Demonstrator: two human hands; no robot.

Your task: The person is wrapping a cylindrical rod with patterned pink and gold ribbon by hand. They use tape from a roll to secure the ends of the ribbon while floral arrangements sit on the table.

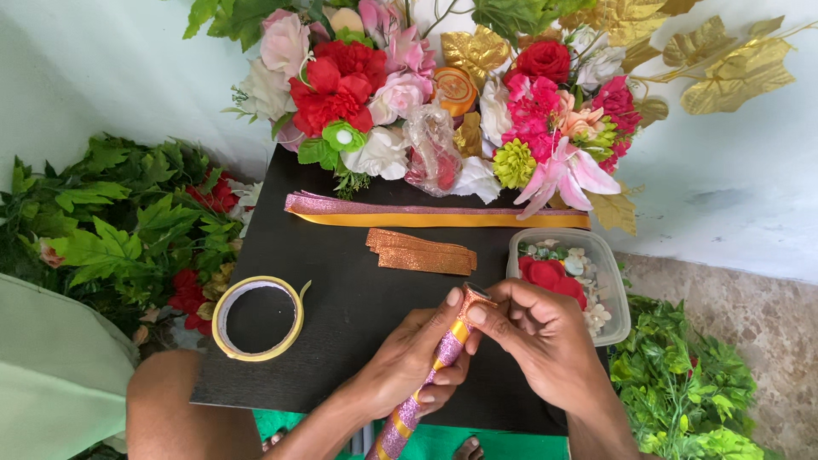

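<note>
My left hand [417, 353] is wrapped around a stick [407, 411] covered in pink glitter tape with yellow spiral bands. It slants from the bottom edge up to the right. My right hand [532, 328] pinches the stick's top end, where an orange glitter strip [474, 296] is wound around the tip. Both hands hover over the near part of a black board [341, 281]. Several cut orange glitter strips [422, 251] lie on the board just beyond the hands.
A roll of yellow tape [257, 318] lies at the board's left. Long pink and yellow ribbons [434, 213] stretch across the back. A clear plastic tub [588, 273] holds small flowers at right. Artificial flowers [426, 94] and green foliage [102, 230] surround the board.
</note>
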